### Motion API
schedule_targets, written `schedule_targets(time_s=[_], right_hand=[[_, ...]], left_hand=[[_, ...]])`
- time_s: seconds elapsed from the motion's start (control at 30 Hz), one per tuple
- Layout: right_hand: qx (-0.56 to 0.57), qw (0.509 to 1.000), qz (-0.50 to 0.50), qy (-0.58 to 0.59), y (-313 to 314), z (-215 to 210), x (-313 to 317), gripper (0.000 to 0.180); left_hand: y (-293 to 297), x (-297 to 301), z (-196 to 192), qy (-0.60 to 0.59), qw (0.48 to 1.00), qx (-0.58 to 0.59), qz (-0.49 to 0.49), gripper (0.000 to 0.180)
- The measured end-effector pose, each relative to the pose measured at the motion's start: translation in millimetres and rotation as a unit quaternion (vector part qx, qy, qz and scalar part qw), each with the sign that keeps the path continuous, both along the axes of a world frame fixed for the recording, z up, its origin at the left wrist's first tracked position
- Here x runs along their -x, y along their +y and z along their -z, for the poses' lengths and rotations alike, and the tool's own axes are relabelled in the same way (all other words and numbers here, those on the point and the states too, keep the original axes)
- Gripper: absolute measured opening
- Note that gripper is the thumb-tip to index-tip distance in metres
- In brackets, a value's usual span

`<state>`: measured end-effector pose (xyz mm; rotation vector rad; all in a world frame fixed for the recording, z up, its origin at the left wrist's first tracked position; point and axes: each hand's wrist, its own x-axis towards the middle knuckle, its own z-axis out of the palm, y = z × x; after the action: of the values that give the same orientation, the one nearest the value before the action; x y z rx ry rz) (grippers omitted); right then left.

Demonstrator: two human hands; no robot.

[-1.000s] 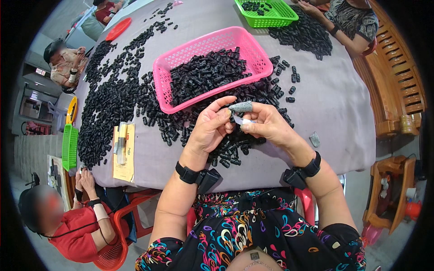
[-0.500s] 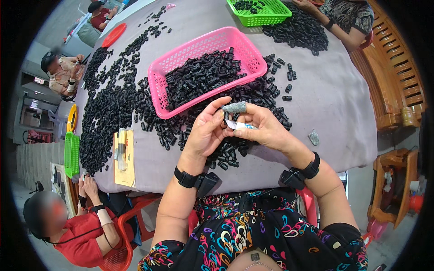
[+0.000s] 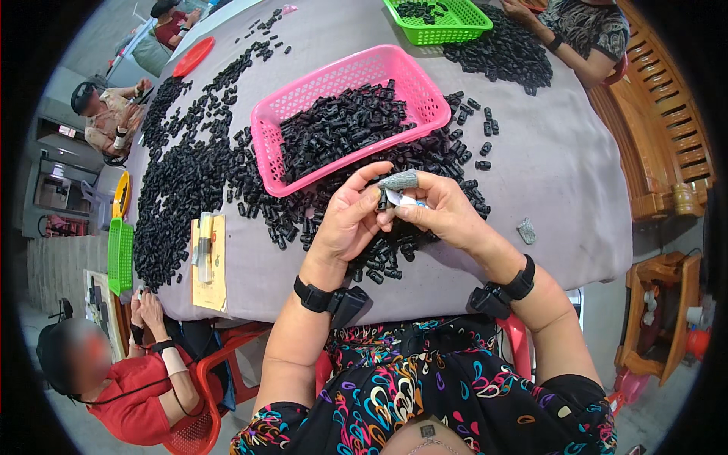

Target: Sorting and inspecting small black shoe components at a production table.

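A small black plastic clip part (image 3: 381,199) is pinched between the left hand (image 3: 350,220) and right hand (image 3: 444,212), both closed on it above the grey-clothed bench (image 3: 561,167), just short of the pink plastic mesh basket (image 3: 267,144). Step judged: fitting or checking a piece mid-assembly. Steady fingertip alignment is needed. A grey finger cot (image 3: 398,180) is worn.
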<state>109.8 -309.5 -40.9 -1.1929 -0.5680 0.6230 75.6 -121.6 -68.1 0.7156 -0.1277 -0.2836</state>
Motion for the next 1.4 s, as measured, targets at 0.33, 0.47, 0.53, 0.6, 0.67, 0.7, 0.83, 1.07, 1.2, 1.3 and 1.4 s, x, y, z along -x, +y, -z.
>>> schedule_targets(time_s=[0.33,0.47,0.53,0.6,0.67,0.7,0.83,1.07,1.2,1.3,1.4], right_hand=[[0.010,1.000,-0.008,0.008,-0.5,3.7,-1.1,0.034],[0.013,1.000,-0.010,0.023,-0.3,-0.4,-0.5,0.036],[0.020,0.999,-0.023,0.041,-3.9,-3.0,-2.1,0.036],[0.026,0.997,-0.037,0.059,-5.4,-3.4,-2.7,0.036],[0.027,0.998,-0.037,0.048,-5.2,-2.5,-2.5,0.036],[0.027,0.998,-0.037,0.048,-4.0,-0.3,-2.3,0.036],[0.010,1.000,-0.002,-0.027,1.2,6.3,-0.8,0.047],[0.036,0.999,-0.010,0.000,-1.3,7.5,-2.4,0.044],[0.036,0.999,-0.006,0.010,-2.0,9.4,-2.6,0.043],[0.033,0.999,-0.002,0.002,-2.1,9.5,-3.1,0.042],[0.031,1.000,-0.002,0.006,-1.7,9.9,-3.3,0.037]], left_hand=[[3.7,-2.3,4.7,0.018,1.000,-0.001,-0.015,0.048],[4.9,-2.1,5.7,0.021,1.000,0.002,-0.009,0.048],[5.2,-2.0,6.6,0.020,1.000,0.008,-0.004,0.048],[4.8,-1.3,5.9,0.010,1.000,0.025,0.006,0.048],[5.4,-1.4,6.4,0.009,0.999,0.030,0.009,0.048],[5.6,-1.6,6.6,0.008,0.999,0.034,0.013,0.048],[5.4,-1.7,7.1,0.019,0.999,0.044,0.016,0.048],[4.0,-1.6,7.2,0.022,0.999,0.049,0.013,0.045],[3.3,-1.3,9.3,0.016,0.998,0.055,0.008,0.044],[2.4,-2.1,9.6,0.015,0.998,0.055,0.008,0.044],[1.3,-3.1,11.1,0.012,0.998,0.055,0.002,0.044]])
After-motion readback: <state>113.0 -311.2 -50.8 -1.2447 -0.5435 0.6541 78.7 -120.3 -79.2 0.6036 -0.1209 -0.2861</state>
